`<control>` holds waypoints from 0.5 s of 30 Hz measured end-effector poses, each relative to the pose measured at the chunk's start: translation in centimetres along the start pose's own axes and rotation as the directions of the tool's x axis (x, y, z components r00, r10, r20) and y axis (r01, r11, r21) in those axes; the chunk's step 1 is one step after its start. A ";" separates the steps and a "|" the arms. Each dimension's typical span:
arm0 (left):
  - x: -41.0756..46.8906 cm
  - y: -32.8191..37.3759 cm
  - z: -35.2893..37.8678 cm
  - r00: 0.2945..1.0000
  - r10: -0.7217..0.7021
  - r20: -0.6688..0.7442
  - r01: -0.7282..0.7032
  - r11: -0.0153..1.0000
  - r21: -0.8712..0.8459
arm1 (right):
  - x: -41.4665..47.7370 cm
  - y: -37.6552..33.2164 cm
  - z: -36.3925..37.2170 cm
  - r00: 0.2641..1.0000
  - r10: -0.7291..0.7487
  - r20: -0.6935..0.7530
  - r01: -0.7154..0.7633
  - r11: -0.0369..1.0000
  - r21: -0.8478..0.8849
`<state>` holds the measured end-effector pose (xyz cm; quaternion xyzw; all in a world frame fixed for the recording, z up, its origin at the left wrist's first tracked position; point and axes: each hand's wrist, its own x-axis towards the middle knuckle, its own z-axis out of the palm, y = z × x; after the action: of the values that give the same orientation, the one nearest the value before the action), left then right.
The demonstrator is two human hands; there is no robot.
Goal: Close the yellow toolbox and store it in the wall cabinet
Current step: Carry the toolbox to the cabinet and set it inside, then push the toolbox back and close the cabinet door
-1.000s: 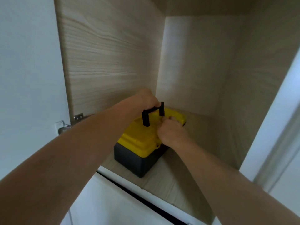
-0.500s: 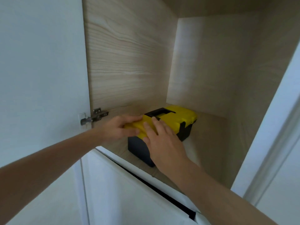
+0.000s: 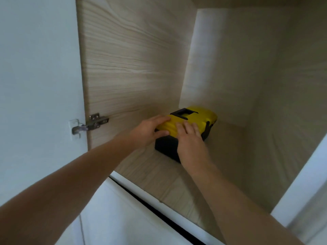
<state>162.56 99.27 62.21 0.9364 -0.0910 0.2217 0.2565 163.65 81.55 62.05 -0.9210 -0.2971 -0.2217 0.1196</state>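
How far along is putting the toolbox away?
Done: the yellow toolbox is shut, handle folded flat, sitting on the cabinet shelf. In hand: the left hand and right hand rest flat on its lid, apparently pushing it inward. Left: letting go.

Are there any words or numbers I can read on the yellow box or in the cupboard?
None: no words, numbers or signs can be read.
The yellow toolbox shows no label; its lid is blurred and partly covered by the left hand and right hand.
The cabinet walls show only wood grain.
The hinge shows no readable marking.
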 end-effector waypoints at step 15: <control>-9.3 0.3 -2.2 0.956 -0.293 -0.013 0.292 0.942 0.163 | -1.9 -1.0 -1.3 0.999 -0.053 -0.006 0.052 0.997 -0.064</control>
<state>153.49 100.70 59.72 0.9586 0.0660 0.1826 0.2083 161.23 80.92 62.33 -0.9153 -0.3135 -0.2378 0.0857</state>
